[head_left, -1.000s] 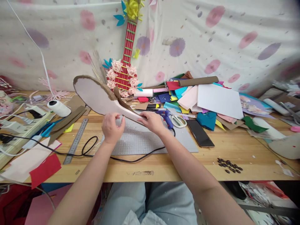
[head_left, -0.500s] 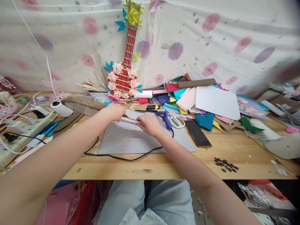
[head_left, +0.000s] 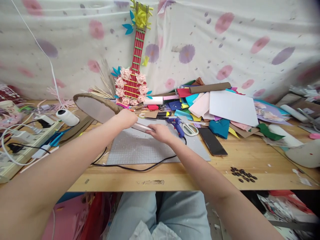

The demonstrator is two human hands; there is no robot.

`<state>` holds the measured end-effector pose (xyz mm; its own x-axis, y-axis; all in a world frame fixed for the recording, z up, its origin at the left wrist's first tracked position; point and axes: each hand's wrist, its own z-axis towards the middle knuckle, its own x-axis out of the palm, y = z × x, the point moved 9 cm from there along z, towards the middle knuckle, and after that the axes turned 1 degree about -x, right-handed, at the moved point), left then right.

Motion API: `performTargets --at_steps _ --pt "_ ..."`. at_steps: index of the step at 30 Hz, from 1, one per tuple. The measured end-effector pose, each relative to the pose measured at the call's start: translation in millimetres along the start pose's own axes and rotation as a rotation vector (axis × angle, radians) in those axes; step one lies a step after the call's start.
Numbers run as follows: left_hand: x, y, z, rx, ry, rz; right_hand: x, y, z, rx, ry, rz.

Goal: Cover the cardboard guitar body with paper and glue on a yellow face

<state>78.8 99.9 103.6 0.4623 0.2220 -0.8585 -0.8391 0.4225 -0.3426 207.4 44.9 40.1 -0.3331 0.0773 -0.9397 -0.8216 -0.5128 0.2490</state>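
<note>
A long spoon-shaped cardboard cutout (head_left: 96, 107), pale on its face with a brown strip round its edge, lies tilted over the grey cutting mat (head_left: 140, 150). My left hand (head_left: 128, 118) presses on its middle, where the wide oval narrows. My right hand (head_left: 160, 132) grips the narrow handle end against the mat. A blue glue gun (head_left: 177, 125) lies just right of my right hand, its black cord looping across the mat's front edge.
A decorated red cardboard guitar (head_left: 133, 71) leans on the flowered cloth behind. Coloured paper sheets (head_left: 232, 106), scissors (head_left: 190, 130) and a phone (head_left: 212, 141) crowd the right. A thread spool (head_left: 67, 117) and power strip (head_left: 22, 136) sit left. Dark seeds (head_left: 242, 175) lie near the front edge.
The cutout, held up tilted a second ago, was lowered toward the mat. My left hand moved from beneath the handle onto the cutout's middle. My right hand stayed on the handle end.
</note>
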Motion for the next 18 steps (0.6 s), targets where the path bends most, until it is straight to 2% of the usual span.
performTargets --at_steps 2,3,6,8,11,13,15,18 --pt "2.8 -16 -3 0.097 0.098 0.127 -10 -3 0 0.029 -0.088 -0.037" --pt "2.3 -26 -6 0.149 0.109 0.170 -15 -2 0 0.022 -0.133 -0.044" --pt "-3.2 -50 -20 0.259 -0.010 0.213 -21 -1 -2 -0.009 -0.192 -0.055" --pt "4.0 -56 -31 0.239 -0.049 0.243 -18 -5 -2 -0.001 -0.199 -0.083" --pt "24.0 -49 -44 0.144 0.009 0.227 -5 -13 -1 -0.031 -0.194 -0.156" --pt "32.4 -43 -50 0.133 0.078 0.212 7 -18 1 -0.075 -0.169 -0.191" --pt "33.0 -35 -55 0.157 0.159 0.236 16 -23 3 -0.111 -0.145 -0.195" --pt "23.5 -18 -63 0.211 0.270 0.290 26 -31 7 -0.135 -0.116 -0.167"
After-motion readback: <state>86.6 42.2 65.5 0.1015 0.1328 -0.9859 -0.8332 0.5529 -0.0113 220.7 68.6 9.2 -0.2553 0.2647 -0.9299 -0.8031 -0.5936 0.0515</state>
